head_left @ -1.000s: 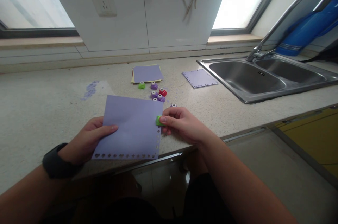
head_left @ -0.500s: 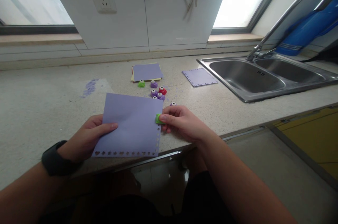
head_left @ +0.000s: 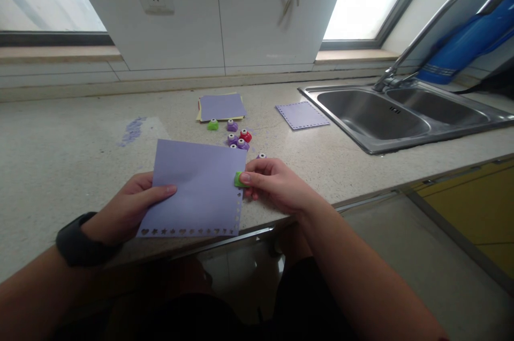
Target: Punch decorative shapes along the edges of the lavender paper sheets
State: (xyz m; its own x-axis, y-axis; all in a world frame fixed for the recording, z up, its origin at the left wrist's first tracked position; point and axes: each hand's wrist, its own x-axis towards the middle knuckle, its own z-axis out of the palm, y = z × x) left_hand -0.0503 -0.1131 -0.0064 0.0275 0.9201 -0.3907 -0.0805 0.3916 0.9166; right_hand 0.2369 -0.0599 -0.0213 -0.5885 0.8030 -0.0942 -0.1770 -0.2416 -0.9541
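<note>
A sheet of purple paper (head_left: 196, 186) is gripped at its left edge by my left hand (head_left: 138, 199), thumb on top. Small shaped holes, hearts and stars among them, run along its near edge and up the lower right edge. My right hand (head_left: 273, 183) pinches a green craft punch (head_left: 240, 179) that sits over the paper's right edge, above the punched holes. Just beyond the paper lie several purple punches (head_left: 242, 143), a red punch (head_left: 246, 136) and another green punch (head_left: 212, 124). One more punch (head_left: 261, 156) is partly hidden behind my right hand.
Behind the punches lies a stack of coloured paper (head_left: 221, 107). A purple sheet with punched edges (head_left: 302, 115) rests beside the steel sink (head_left: 361, 144). Purple paper scraps (head_left: 133, 131) are heaped at the left. The counter's front edge (head_left: 257, 232) runs close below my hands.
The whole view has shifted slightly, moving everything a little left and up. Both hands keep their hold, and the green punch stays at the same place on the paper's edge.
</note>
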